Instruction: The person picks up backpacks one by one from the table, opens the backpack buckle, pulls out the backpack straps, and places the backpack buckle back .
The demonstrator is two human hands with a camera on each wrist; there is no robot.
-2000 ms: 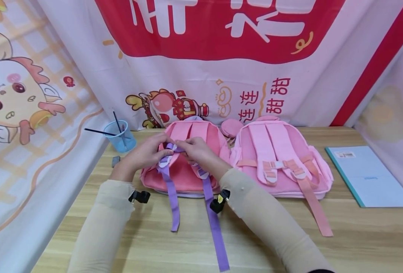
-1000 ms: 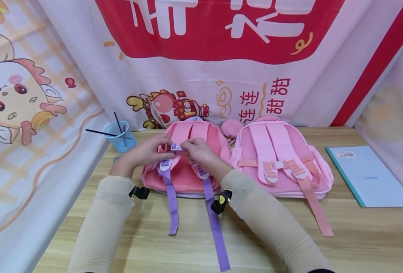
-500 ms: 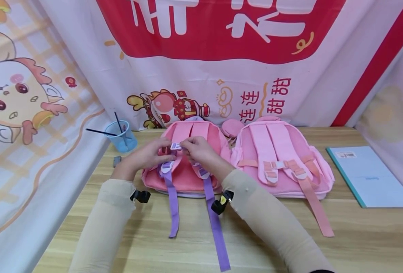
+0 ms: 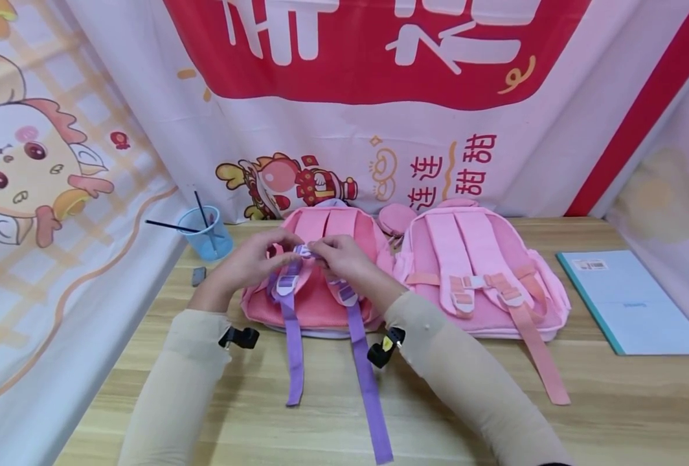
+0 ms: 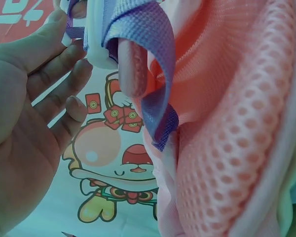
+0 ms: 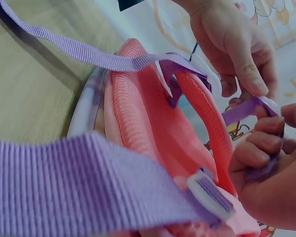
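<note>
A pink backpack with purple webbing lies on the table, its shoulder straps facing up. Between the two hands is a small white buckle threaded with purple strap. My left hand pinches it from the left between thumb and fingertips; its other fingers extend loosely in the left wrist view. From the right, my right hand grips the purple strap at the buckle, fingers curled over it. Two purple strap tails hang from white slides toward the front. The fingertips partly hide the buckle.
A second pink backpack stands to the right, with one salmon strap trailing forward. At far right lies a light blue notebook. A blue cup with thin black sticks and a grey eraser-like block are at left.
The left hand has shifted slightly right and its fingertips have come onto the buckle, which was in plainer view a moment ago. The right hand has kept its grip almost in place.
</note>
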